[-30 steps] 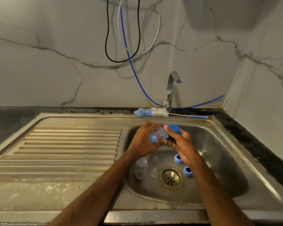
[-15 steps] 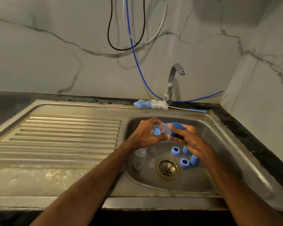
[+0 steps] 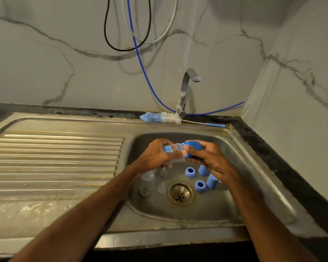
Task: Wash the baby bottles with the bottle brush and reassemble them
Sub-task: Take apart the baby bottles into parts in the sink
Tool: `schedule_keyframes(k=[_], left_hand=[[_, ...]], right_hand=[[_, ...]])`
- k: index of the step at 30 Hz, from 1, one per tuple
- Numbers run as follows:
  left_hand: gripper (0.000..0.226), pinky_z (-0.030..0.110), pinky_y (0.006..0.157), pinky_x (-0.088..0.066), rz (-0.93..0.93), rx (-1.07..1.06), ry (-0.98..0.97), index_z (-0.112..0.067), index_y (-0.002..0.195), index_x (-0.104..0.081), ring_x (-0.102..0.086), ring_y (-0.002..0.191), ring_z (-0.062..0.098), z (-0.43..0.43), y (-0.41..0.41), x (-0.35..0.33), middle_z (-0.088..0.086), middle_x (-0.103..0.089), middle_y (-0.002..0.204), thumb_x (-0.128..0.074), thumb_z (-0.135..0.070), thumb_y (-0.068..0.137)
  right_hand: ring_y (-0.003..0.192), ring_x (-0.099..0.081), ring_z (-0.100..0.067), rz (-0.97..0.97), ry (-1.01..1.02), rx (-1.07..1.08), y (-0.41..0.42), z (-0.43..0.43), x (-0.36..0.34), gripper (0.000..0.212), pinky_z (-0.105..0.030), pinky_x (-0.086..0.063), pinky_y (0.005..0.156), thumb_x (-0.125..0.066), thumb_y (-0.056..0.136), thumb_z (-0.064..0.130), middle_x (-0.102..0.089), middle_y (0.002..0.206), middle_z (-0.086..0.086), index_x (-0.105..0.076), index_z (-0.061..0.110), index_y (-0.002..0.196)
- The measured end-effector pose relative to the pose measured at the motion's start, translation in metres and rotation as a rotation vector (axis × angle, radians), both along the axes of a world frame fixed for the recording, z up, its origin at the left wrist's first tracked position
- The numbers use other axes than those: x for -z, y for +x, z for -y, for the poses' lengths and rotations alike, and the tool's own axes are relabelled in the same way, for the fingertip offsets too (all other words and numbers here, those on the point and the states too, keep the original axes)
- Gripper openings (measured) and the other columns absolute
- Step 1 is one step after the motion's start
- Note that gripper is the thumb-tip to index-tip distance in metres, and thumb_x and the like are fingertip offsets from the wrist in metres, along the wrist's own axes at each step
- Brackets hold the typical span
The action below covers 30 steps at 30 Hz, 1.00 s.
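Over the sink basin (image 3: 240, 186) my left hand (image 3: 155, 156) grips a clear baby bottle (image 3: 173, 148) lying sideways. My right hand (image 3: 210, 159) grips its blue cap (image 3: 193, 146) at the bottle's right end. On the basin floor lie a second clear bottle (image 3: 147, 183), two clear teats (image 3: 162, 186), two blue rings (image 3: 190, 172) and two blue caps (image 3: 212, 181). The bottle brush (image 3: 160, 118) with blue and white bristles lies on the rim behind the basin.
The tap (image 3: 186, 91) stands at the back of the sink, no water running. A ribbed drainboard (image 3: 55, 159) spreads to the left. The drain (image 3: 180, 193) is in the basin's middle. Cables hang on the marble wall; a side wall stands close on the right.
The view has tilted so the sink sits lower in frame. Both hands stay on the bottle and cap; my right hand has shifted its grip round the cap.
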<state>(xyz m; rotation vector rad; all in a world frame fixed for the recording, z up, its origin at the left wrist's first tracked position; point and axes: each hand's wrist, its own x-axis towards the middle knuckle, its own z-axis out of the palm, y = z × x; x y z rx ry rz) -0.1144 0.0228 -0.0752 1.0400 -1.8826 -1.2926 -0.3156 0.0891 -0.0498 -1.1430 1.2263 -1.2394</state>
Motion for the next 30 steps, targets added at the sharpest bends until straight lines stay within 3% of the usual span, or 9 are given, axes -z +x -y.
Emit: schedule_keyframes(k=[3,6,15,23,25,27,30], left_hand=[[0.054,0.029,0.055,-0.052,-0.081,0.115,0.105,-0.007,0.108,-0.072,-0.062,0.066,0.026,-0.002,0.007,-0.002,0.014,-0.076,0.091,-0.062,-0.058,0.095],[0.050,0.026,0.054,-0.051,-0.089,0.148,0.151,-0.006,0.112,-0.071,-0.061,0.064,0.018,-0.004,0.011,-0.003,0.012,-0.077,0.097,-0.055,-0.052,0.100],[0.055,0.028,0.064,-0.058,-0.073,0.151,0.247,-0.007,0.122,-0.066,-0.070,0.077,0.020,-0.001,0.017,0.001,0.015,-0.075,0.101,-0.067,-0.052,0.089],[0.053,0.031,0.069,-0.060,-0.081,0.071,0.155,-0.009,0.116,-0.070,-0.072,0.074,0.017,-0.002,0.015,-0.003,0.006,-0.075,0.088,-0.074,-0.052,0.084],[0.049,0.029,0.067,-0.060,-0.035,0.063,0.124,-0.010,0.114,-0.071,-0.073,0.075,0.017,-0.001,0.015,0.000,0.007,-0.075,0.090,-0.076,-0.049,0.084],[0.044,0.028,0.067,-0.060,-0.005,0.063,0.109,-0.011,0.115,-0.070,-0.074,0.077,0.017,0.000,0.014,0.002,0.007,-0.075,0.094,-0.076,-0.045,0.087],[0.047,0.029,0.072,-0.062,0.022,0.057,0.083,-0.012,0.117,-0.069,-0.074,0.088,0.018,0.003,0.010,0.006,0.007,-0.074,0.101,-0.080,-0.044,0.084]], right_hand=[[0.107,-0.072,-0.028,-0.023,-0.042,-0.048,-0.004,0.000,0.000,0.050,-0.036,-0.061,0.086,-0.084,0.075,0.014,-0.075,0.112,-0.010,-0.069,0.011,0.122],[0.109,-0.071,-0.028,-0.057,-0.064,-0.080,-0.005,0.000,0.001,0.052,-0.039,-0.060,0.090,-0.084,0.074,0.014,-0.074,0.113,-0.008,-0.068,0.012,0.123],[0.110,-0.071,-0.026,-0.138,-0.078,-0.124,-0.006,-0.002,0.000,0.053,-0.039,-0.059,0.091,-0.084,0.076,0.009,-0.072,0.118,-0.009,-0.066,0.014,0.125],[0.113,-0.070,-0.027,0.143,0.008,0.060,-0.037,-0.009,-0.025,0.035,-0.036,-0.059,0.094,-0.067,0.093,0.027,-0.073,0.119,-0.013,-0.067,0.005,0.121],[0.108,-0.072,-0.024,-0.030,0.065,0.033,-0.047,-0.016,-0.025,0.041,-0.034,-0.061,0.089,-0.072,0.086,0.034,-0.074,0.118,-0.010,-0.068,0.012,0.121],[0.097,-0.075,-0.016,-0.370,0.191,0.060,-0.050,-0.021,-0.015,0.044,-0.030,-0.062,0.080,-0.085,0.076,0.036,-0.078,0.108,-0.002,-0.072,0.021,0.115],[0.091,-0.074,-0.014,-0.543,0.268,0.131,-0.053,-0.017,-0.003,0.047,-0.032,-0.062,0.081,-0.093,0.066,0.042,-0.079,0.098,0.002,-0.074,0.025,0.107]])
